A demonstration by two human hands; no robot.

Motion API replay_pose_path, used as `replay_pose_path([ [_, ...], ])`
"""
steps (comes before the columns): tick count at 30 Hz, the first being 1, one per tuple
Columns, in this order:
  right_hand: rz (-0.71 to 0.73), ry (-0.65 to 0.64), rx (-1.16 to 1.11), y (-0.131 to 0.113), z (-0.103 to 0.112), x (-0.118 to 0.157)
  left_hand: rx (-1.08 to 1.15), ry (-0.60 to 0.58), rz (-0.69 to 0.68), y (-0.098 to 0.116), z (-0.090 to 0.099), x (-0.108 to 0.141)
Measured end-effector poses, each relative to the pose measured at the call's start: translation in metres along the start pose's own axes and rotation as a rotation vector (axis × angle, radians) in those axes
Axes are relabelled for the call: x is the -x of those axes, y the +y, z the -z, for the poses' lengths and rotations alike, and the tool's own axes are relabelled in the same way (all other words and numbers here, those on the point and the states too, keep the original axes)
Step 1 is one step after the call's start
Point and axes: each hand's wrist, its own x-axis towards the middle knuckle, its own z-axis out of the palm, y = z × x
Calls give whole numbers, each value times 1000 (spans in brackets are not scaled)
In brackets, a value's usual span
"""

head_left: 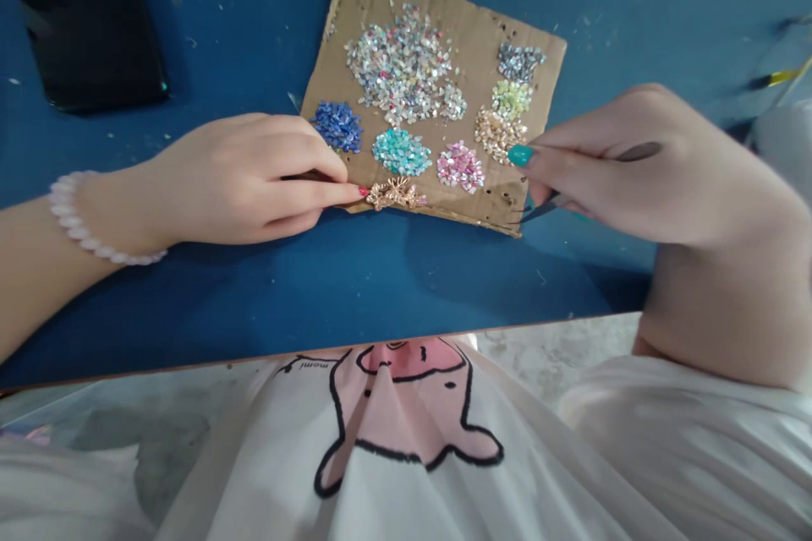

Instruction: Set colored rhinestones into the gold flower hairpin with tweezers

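1. Firstly, upper left of the frame: one black, phone-like slab (92, 25), flat on the blue table (241, 304).
2. Left, centre height: your left hand (254, 177), palm down, pale beaded bracelet (95, 238) at the wrist. Fingers close together; one red-nailed fingertip touches item 4. Whether your thumb pinches it, you cannot tell.
3. Centre, upper half: cardboard sheet (457, 30), lying askew, bearing items 4 to 6.
4. Its lower edge, left of middle: rose-gold floral ornament (397, 193).
5. Loose piles, left and middle: blue pile (338, 126), turquoise pile (402, 152), large mixed silvery pile (403, 59) above them, pink pile (460, 166).
6. Stacked piles, right side, upwards: champagne pile (500, 133), yellow-green pile (511, 98), grey pile (521, 62).
7. Right of centre: dark tweezers (544, 208), tips slanting over the cardboard's lower right corner.
8. Right: your right hand (634, 161), teal-nailed, thumb and fingers pinching the tweezers.
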Motion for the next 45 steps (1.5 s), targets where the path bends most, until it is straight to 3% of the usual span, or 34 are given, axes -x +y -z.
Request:
replay_pose_path([
  [8,21,-108,-29,8,5,-4,34,-42,116,5,0,-2],
  [13,178,-201,-117,9,17,-4,0,32,33,5,1,-5],
  [16,104,-261,-130,13,20,-5,-58,49,-9,6,3,-6],
  [20,-26,-300,-177,21,14,-6,-86,-88,94,10,6,-8],
  [25,9,-254,-302,25,7,-7,-164,-43,65,16,8,-10],
  [29,-2,-298,-357,24,3,-7,-197,27,6,17,10,-12],
  [34,28,-356,-441,21,-7,-6,-117,-47,109,19,9,-11],
  [39,169,-399,-477,15,-20,-4,-112,4,83,21,6,-11],
  [45,451,-300,-417,9,-29,-4,-151,60,27,19,4,-10],
])
